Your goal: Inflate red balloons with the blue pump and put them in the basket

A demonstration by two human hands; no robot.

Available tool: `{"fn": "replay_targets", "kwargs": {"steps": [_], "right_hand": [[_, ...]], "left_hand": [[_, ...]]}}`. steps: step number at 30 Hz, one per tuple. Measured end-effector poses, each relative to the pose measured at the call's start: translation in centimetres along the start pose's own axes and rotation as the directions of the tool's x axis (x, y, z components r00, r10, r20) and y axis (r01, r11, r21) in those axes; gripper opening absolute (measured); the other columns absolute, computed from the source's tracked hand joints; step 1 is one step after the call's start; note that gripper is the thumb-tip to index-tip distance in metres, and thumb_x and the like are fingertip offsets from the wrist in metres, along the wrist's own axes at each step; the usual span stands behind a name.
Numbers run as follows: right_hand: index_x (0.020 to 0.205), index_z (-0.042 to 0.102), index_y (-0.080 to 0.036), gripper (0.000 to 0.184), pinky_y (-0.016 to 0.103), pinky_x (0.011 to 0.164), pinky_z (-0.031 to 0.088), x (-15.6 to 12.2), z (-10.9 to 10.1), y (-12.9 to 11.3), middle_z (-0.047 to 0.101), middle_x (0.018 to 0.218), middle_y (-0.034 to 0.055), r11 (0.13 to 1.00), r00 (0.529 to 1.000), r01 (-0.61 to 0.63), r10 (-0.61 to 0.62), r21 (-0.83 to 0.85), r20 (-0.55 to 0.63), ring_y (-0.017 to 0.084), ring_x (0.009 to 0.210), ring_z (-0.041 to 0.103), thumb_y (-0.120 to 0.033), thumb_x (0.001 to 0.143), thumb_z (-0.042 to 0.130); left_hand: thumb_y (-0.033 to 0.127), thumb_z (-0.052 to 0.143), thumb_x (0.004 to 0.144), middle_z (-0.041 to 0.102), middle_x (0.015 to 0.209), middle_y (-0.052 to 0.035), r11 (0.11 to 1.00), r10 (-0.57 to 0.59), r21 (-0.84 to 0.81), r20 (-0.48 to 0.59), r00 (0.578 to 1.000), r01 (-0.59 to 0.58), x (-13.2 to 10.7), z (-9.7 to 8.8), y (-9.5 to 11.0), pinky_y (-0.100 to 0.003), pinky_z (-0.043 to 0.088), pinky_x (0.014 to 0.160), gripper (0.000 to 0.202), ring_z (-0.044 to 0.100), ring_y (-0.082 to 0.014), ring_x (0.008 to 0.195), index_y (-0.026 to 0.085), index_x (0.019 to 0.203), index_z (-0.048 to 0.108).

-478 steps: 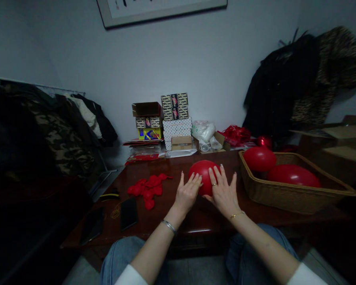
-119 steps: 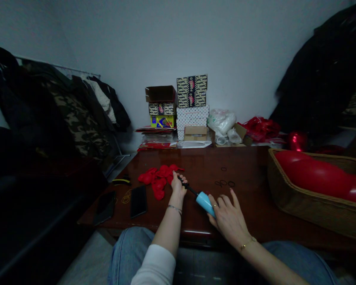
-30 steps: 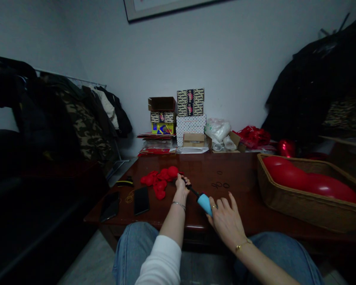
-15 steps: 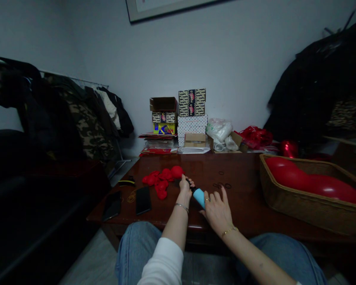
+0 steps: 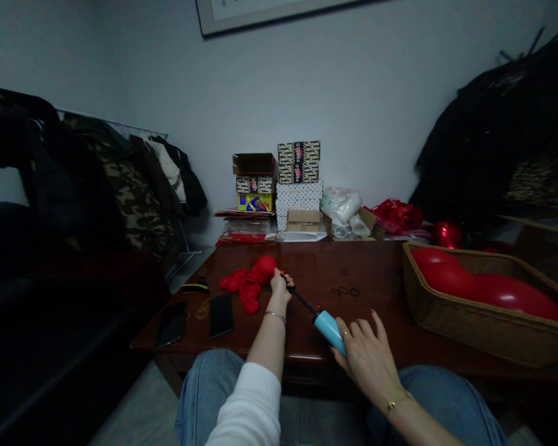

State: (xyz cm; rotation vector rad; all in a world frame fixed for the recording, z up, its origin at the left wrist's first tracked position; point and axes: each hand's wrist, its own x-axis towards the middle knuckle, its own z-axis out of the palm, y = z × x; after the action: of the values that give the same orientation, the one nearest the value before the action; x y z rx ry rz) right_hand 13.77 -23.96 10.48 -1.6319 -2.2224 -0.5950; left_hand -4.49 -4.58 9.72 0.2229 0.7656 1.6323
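Observation:
A hand pump with a light blue barrel (image 5: 329, 329) and a black rod stretches between my two hands. My left hand (image 5: 280, 286) is closed around the pump's black nozzle end, where a small, partly inflated red balloon (image 5: 266, 266) sits; its neck is hidden by my fingers. My right hand (image 5: 365, 350) grips the blue barrel with thumb and forefinger, the other fingers stretched out. Left of my left hand lie several limp red balloons (image 5: 250, 297) in a loose heap. Black rubber rings (image 5: 353, 292) lie on the table to the right.
On the brown table (image 5: 302, 341) are a dark phone (image 5: 221, 316), another dark flat device (image 5: 171, 324) and a yellow-black tool (image 5: 195, 287). A wicker basket (image 5: 474, 331) with inflated red balloons (image 5: 511, 295) stands at the right. Stacked boxes (image 5: 299, 162) line the back.
My right hand has drawn the blue barrel down and right, away from my left hand, baring the black rod. My left hand and the small balloon have shifted slightly left in view.

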Motion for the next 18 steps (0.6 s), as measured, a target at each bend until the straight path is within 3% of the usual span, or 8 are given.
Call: {"fn": "replay_targets", "kwargs": {"steps": [6,18], "right_hand": [[0.115,0.057,-0.015,0.045,0.050,0.107,0.009,0.3,0.0,0.3,0.062,0.083,0.0073,1.000,1.000,0.002,-0.002,-0.019,-0.007,0.024,0.091,0.051,-0.041,0.078,0.054],[0.107,0.060,-0.011,0.042,0.048,0.106,0.005,5.1,1.0,-2.0,0.064,0.080,0.0091,0.999,0.999,-0.042,0.042,-0.009,0.012,0.024,0.089,0.051,-0.038,0.075,0.057]], "left_hand": [[0.044,0.042,0.089,0.033,0.050,0.0060,0.999,-0.022,-0.027,-0.009,1.000,0.022,-0.4,-0.3,-0.6,-0.013,0.019,0.033,0.034,0.029,-0.0035,0.034,0.018,0.067,0.037],[0.043,0.037,0.090,0.035,0.048,0.0052,0.992,-0.073,0.104,0.018,0.997,0.071,-1.7,0.5,-3.5,-0.016,0.023,0.034,0.034,0.032,-0.0055,0.034,0.019,0.066,0.037]]}}
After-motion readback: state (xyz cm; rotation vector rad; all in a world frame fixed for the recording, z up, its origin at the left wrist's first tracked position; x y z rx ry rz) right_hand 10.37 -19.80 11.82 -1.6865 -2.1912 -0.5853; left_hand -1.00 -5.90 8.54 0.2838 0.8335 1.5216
